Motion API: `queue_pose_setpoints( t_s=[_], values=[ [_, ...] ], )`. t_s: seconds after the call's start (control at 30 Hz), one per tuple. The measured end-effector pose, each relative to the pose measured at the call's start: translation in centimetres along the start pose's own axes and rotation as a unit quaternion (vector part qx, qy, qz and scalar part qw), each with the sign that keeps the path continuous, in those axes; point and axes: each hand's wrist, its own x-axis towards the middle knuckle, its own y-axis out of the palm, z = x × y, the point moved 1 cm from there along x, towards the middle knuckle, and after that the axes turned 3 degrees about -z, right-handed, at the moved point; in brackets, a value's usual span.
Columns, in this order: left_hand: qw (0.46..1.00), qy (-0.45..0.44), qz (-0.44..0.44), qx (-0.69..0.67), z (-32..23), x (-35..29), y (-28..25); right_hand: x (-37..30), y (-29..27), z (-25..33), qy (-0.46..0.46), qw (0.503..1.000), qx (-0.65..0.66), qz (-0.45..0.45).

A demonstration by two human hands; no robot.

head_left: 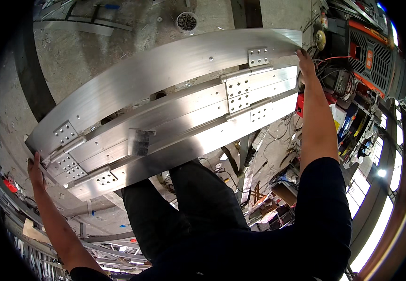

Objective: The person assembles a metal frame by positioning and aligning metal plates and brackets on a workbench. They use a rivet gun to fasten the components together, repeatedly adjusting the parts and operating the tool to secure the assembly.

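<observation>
Aluminium frame (165,107) – long assy of shiny flat rails w/ bolted perforated joint plates – is held up off the floor, spanning across in front of the person, above their dark-trousered legs (184,206). Left hand (35,171) has its grip closed on the frame's left end, fingers wrapped over the edge near a hinge plate (65,133). Right hand (305,60) is at the far right end, arm fully stretched; fingers lie against the end edge, but can't tell if the grip is clamped round it or just pressing.

Risks, as a judgement: arms are spread very wide, so control is poor; if the right hand is only pressing, that end could slip and drop onto legs or feet. Rails look hinged, so sections could swing or fold and pinch fingers at the joints. Cut metal ends + bare hands = cuts. The right end sits near a tangle of cables (334,75) and an orange-and-black machine (371,56), so snagging looks likely there.

Surface: rough, dusty concrete floor (95,51), w/ a small round tub of screws (187,21) beyond the frame. Room: cluttered workshop, more metal bars (95,23) at top left, tools and boxes at right, bright window strip (376,234) along the lower right rim.
</observation>
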Motion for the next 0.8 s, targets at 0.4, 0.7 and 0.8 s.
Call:
queue_pose_setpoints(
  t_s=[0.4,0.7,0.8],
  values=[
    [0.995,0.010,-0.021,0.092,-0.1,0.0,-0.1,-1.0,-0.4,0.4,0.004,0.998,-0.064,0.001],
    [0.997,0.011,-0.019,0.077,-2.1,-2.5,2.2,-2.4,-0.5,0.9,0.006,0.992,-0.127,-0.004],
    [0.996,-0.012,-0.002,0.090,2.0,-0.9,-2.1,1.1,1.0,-1.0,-0.009,0.988,-0.152,0.021]
  ],
)
